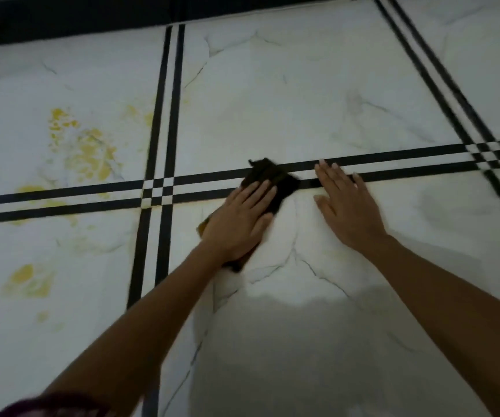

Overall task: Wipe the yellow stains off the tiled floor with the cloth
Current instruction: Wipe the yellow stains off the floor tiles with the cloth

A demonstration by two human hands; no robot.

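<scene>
On marbled tiled floor point(287, 100), left hand point(238, 224) flat on cloth point(275, 179), right hand point(348, 206) flat — yellow stains point(89, 149) leftward.

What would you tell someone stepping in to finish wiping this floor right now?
Left hand: flat, fingers straight, pressing the dark cloth onto the tiled floor, where it lies across the black stripes.
Right hand: flat on the floor just right of the cloth, not touching it, holding nothing.
Done: the tiles around the hands show almost no yellow.
Left to do: the yellow stains on the tiles to the left, smears along the stripes there, and a blot lower down. The cloth probably needs to slide that way next.
</scene>
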